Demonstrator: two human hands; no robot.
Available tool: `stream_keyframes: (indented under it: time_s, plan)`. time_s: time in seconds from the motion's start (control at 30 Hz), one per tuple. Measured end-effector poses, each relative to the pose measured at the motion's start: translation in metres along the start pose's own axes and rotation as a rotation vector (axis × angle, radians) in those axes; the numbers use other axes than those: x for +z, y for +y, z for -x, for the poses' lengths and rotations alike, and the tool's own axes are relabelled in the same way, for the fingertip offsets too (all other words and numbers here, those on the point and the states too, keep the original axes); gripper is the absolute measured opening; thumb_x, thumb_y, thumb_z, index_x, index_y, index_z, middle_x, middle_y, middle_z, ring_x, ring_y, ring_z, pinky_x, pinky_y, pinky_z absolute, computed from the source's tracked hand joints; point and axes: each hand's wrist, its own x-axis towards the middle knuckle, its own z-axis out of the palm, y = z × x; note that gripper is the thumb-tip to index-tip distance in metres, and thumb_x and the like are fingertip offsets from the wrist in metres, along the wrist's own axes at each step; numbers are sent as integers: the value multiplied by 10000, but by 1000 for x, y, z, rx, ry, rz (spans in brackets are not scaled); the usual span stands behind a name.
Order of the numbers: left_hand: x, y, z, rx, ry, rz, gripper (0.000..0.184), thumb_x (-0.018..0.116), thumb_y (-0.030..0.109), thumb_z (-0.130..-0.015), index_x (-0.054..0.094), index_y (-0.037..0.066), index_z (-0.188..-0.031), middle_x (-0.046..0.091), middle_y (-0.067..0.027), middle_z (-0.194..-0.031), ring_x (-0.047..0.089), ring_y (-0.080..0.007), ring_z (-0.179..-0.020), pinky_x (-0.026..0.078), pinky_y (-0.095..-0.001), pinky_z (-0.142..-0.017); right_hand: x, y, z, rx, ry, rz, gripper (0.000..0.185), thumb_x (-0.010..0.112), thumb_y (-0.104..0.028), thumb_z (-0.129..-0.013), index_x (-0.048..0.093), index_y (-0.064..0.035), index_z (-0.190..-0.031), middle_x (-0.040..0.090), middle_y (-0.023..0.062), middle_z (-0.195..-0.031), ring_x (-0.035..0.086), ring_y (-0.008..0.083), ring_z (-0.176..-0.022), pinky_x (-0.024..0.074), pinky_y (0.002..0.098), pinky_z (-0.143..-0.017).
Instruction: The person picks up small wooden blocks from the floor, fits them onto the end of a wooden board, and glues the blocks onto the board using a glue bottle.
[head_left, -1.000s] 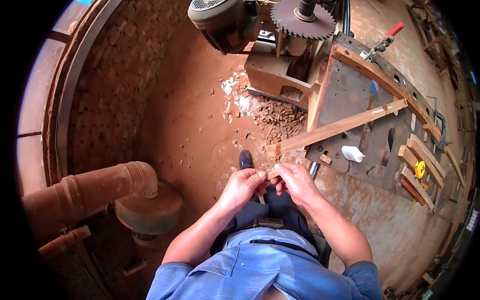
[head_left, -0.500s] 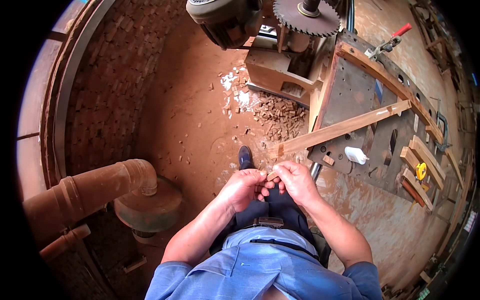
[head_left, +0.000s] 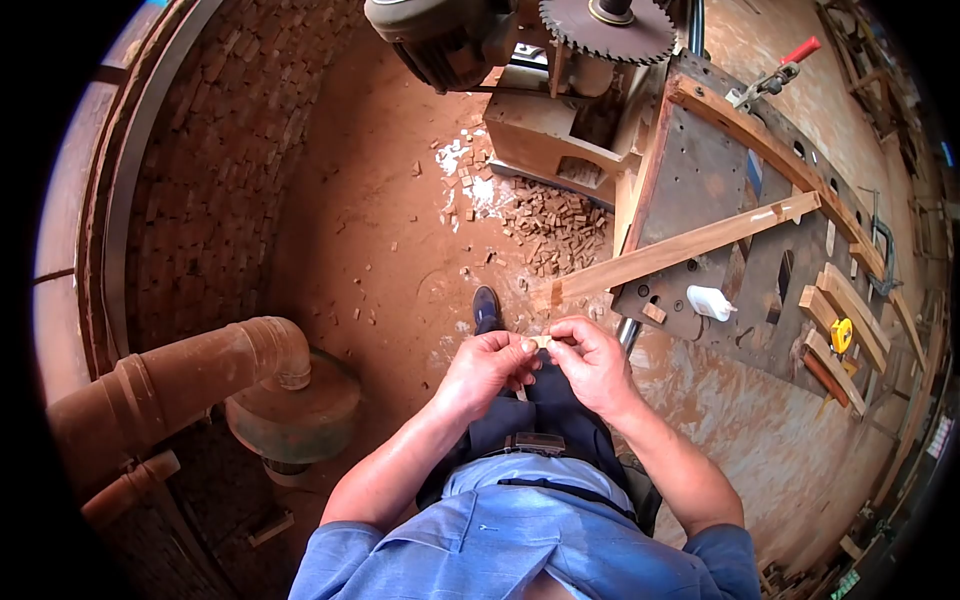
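My left hand [head_left: 485, 370] and my right hand [head_left: 592, 366] meet in front of my waist. Between their thumbs and fingertips they pinch a small pale wood piece [head_left: 541, 341], partly covered by the fingers. A little pale sliver [head_left: 521, 393] shows just below my left fingers; I cannot tell what it is. Beyond my right hand, one end of a long wooden board [head_left: 680, 246] sticks out past the edge of the metal saw table [head_left: 700, 170].
A large toothed saw blade [head_left: 610, 28] and a motor [head_left: 445, 40] stand at the top. Many wood offcuts [head_left: 560, 230] lie piled on the floor. On the table are a white bottle [head_left: 711, 303], a yellow tape measure [head_left: 841, 334] and a red-handled clamp [head_left: 775, 78]. A duct [head_left: 190, 365] runs at left.
The wood piece has been turned between my fingers, so it lies flatter and shows a paler face. Both hands stay close together at nearly the same place.
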Motion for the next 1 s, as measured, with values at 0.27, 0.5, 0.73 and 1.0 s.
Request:
stream_keyframes:
  time_s: [0.27, 0.5, 0.73, 1.0]
  plan:
    - [7, -13, 2, 242, 85, -99, 230, 649, 167, -988, 645, -8, -1136, 698, -49, -959, 643, -124, -796, 523, -263, -732, -2, 12, 4, -157, -29, 112, 118, 643, 77, -904, 608, 15, -998, 624, 58, -932, 639, 112, -757, 541, 245, -668]
    - [6, -32, -5, 440, 124, -148, 295, 693, 26, -930, 607, -13, -1210, 679, -61, -1024, 660, -140, -890, 551, -288, -829, 6, 14, 6, -98, 43, 44, 101, 709, 23, -864, 631, -3, -922, 670, 85, -885, 656, 166, -813, 528, 294, -716]
    - [12, -17, 4, 761, 186, -731, 407, 780, 12, -833, 596, -4, -1196, 616, -117, -1023, 671, -192, -850, 569, -299, -728, 6, 9, 6, 75, -16, -136, 27, 669, 8, -926, 661, 10, -952, 689, 30, -869, 637, 89, -797, 530, 253, -713]
    - [12, -11, 4, 853, 212, -856, 416, 791, 42, -826, 599, -12, -1192, 622, -148, -1051, 692, -240, -830, 582, -325, -700, 3, 18, 6, 115, -39, -160, 48, 646, -8, -948, 669, 4, -988, 700, 20, -861, 638, 79, -793, 529, 247, -717]
